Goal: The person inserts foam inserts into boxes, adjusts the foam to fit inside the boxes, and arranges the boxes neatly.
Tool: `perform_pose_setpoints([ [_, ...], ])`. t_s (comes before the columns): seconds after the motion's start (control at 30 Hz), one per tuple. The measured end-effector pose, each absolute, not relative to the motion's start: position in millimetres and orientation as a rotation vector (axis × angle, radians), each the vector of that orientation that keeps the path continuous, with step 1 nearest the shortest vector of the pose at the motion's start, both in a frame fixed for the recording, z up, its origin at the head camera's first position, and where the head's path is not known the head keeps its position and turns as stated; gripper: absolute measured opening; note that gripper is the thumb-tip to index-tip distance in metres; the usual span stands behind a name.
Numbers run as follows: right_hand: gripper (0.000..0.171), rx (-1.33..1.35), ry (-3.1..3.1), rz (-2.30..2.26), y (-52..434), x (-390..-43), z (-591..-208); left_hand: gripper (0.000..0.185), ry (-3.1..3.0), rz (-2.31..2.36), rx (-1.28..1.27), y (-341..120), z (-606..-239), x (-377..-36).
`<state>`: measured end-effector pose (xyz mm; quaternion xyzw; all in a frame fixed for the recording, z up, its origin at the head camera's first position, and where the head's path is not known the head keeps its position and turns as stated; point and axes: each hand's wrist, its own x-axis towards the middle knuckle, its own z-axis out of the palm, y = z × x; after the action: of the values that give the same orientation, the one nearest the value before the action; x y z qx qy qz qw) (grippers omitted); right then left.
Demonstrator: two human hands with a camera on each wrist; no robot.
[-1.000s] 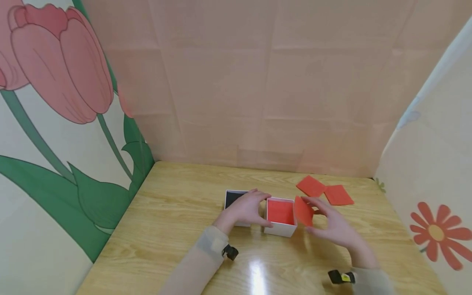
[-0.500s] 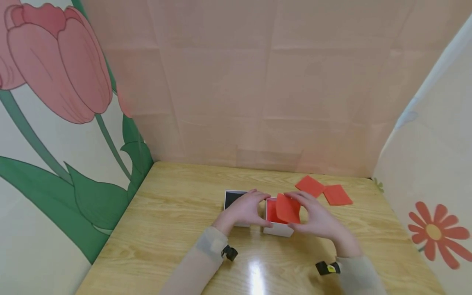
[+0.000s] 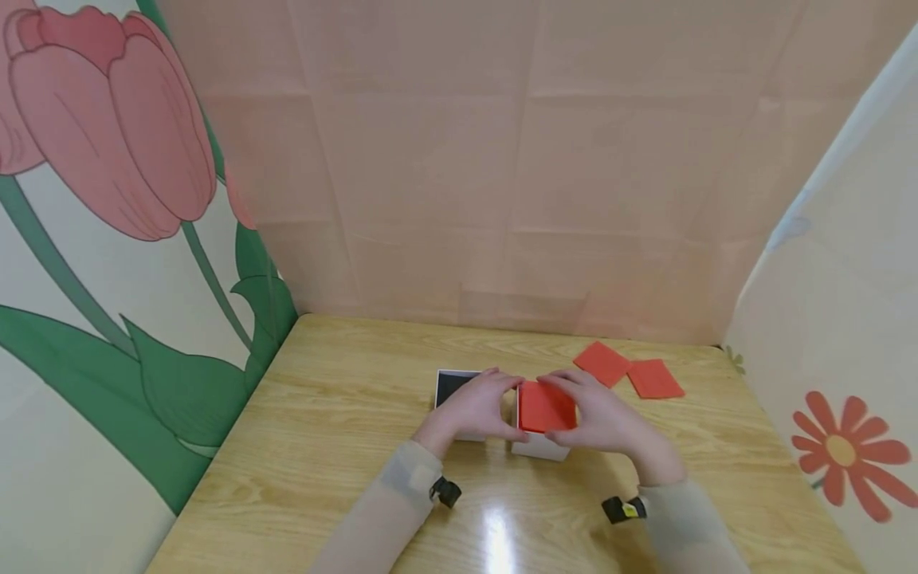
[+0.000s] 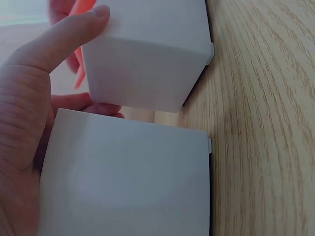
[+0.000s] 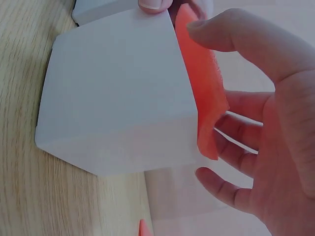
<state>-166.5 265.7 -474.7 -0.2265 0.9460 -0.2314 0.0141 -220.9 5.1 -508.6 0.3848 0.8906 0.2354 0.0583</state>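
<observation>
A white box [image 3: 539, 448] stands on the table with a red square felt-like sheet [image 3: 548, 408] over its open top. My left hand [image 3: 479, 405] grips this box at its left side, thumb [image 4: 91, 22] on the front wall near the rim and fingers around the far side. My right hand [image 3: 606, 418] holds the sheet across its width, its thumb at the near edge. Seen from the right wrist, the sheet [image 5: 203, 81] bends slightly at the rim. A second white box [image 4: 125, 172], dark inside, sits to the left, partly hidden under my left hand.
Two more red squares, one on the left [image 3: 602, 363] and one on the right [image 3: 656, 379], lie flat behind my right hand. The wooden table [image 3: 344, 399] ends at a pinkish backdrop [image 3: 430, 199]. Flower-printed cloths flank both sides.
My right hand has moved left, bringing the red sheet from beside the box to over its opening, and the sheet has tilted from steep to nearly flat. My left hand stays in place.
</observation>
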Motion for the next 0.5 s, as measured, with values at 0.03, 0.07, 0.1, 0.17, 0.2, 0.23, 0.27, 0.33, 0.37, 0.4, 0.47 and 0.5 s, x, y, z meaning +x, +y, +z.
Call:
perform_pose_setpoints([
  [0.03,0.088,-0.719,2.949,-0.713,265.2,-167.0,-474.6,0.1,2.695,0.716,1.161,5.1,-508.1,-220.7],
  [0.07,0.088,-0.723,2.947,-0.711,264.6,-167.5,-474.2,0.1,2.692,0.718,1.153,5.1,-508.0,-220.5],
  [0.1,0.088,-0.726,2.946,-0.707,264.2,-168.0,-474.3,0.101,2.689,0.722,1.143,5.2,-507.9,-220.3],
  [0.17,0.088,-0.719,2.939,-0.705,263.3,-169.0,-474.3,0.102,2.68,0.728,1.133,5.4,-507.8,-220.1],
  [0.2,0.088,-0.718,2.932,-0.709,263.0,-169.5,-474.5,0.101,2.679,0.729,1.13,5.6,-507.7,-219.9],
  [0.23,0.088,-0.718,2.925,-0.712,262.7,-170.1,-474.6,0.101,2.678,0.731,1.129,5.7,-508.1,-219.7],
  [0.27,0.089,-0.709,2.92,-0.712,262.3,-170.5,-474.7,0.1,2.679,0.732,1.129,5.7,-508.4,-219.7],
  [0.33,0.089,-0.706,2.913,-0.709,262.1,-171.2,-475.2,0.1,2.681,0.733,1.13,5.6,-509.1,-219.6],
  [0.37,0.089,-0.709,2.909,-0.709,262.2,-171.6,-475.8,0.1,2.683,0.733,1.129,5.5,-509.5,-219.5],
  [0.4,0.089,-0.705,2.908,-0.704,262.4,-171.9,-476.3,0.1,2.685,0.732,1.127,5.5,-509.9,-219.5],
  [0.47,0.089,-0.699,2.903,-0.706,263.0,-172.4,-477.4,0.1,2.688,0.732,1.124,5.4,-510.5,-219.6],
  [0.5,0.088,-0.703,2.9,-0.706,263.5,-172.9,-478.3,0.1,2.691,0.73,1.121,5.3,-510.6,-219.6],
])
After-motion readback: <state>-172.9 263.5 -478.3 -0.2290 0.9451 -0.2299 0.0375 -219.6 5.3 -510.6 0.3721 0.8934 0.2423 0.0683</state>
